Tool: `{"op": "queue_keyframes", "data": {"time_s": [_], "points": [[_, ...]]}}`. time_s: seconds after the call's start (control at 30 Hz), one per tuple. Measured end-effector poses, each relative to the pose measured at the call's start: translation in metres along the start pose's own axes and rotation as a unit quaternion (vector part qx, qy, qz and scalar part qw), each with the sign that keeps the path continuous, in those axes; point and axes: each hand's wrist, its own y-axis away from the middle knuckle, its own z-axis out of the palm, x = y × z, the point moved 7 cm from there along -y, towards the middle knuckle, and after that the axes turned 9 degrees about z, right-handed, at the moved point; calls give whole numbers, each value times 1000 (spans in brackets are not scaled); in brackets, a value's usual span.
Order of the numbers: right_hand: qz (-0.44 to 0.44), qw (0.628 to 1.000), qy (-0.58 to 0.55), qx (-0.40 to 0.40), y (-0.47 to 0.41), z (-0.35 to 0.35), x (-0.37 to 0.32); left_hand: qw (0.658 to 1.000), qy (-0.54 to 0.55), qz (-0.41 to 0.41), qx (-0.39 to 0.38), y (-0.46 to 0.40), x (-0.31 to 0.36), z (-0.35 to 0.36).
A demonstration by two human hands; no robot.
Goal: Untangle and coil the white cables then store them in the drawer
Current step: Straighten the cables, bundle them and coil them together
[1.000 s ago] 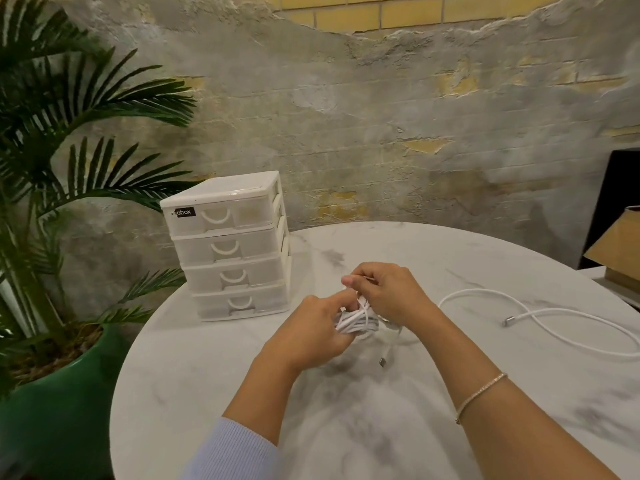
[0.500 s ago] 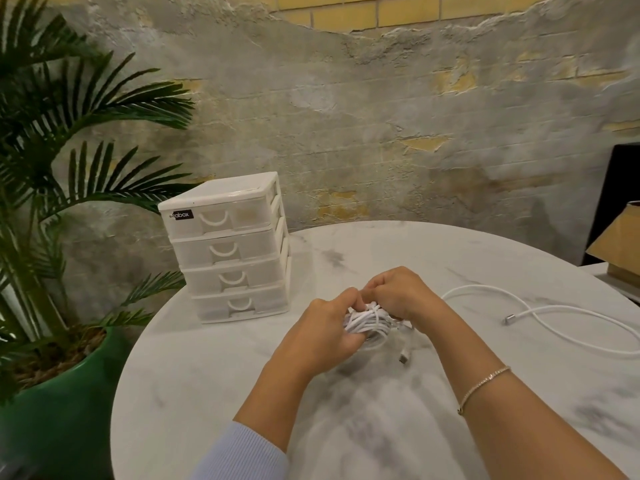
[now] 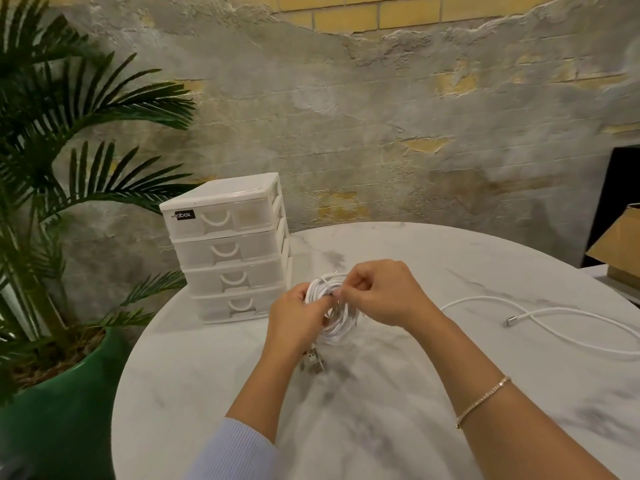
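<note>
**A:** Status on the hands?

**B:** My left hand (image 3: 298,322) grips the coiled white cable (image 3: 334,306) from the left, fingers curled round the loops. My right hand (image 3: 382,294) pinches the top of the coil, fingertips (image 3: 341,292) pressed together on a strand. Coil is above the marble table (image 3: 381,427), mid-table. Plugs (image 3: 313,362) hang below my left hand.

**A:** Drawers?

**B:** White drawer unit (image 3: 228,251) sits just left of the coil near the table's back-left edge, all four drawers closed.

**A:** Room to move?

**B:** Bare tabletop in front of me. To the right, a second white cable (image 3: 540,315) lies loose, running off toward the right edge. Green plant pot (image 3: 62,410) is off the left edge.
</note>
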Motion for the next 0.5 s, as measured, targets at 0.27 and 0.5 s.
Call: {"op": "queue_keyframes", "data": {"time_s": [0.27, 0.5], "points": [[57, 997, 40, -39, -3, 17, 10, 957, 265, -111, -34, 5, -4, 13], [56, 991, 23, -119, 5, 25, 7, 963, 261, -61, -24, 0, -1, 12]]}}
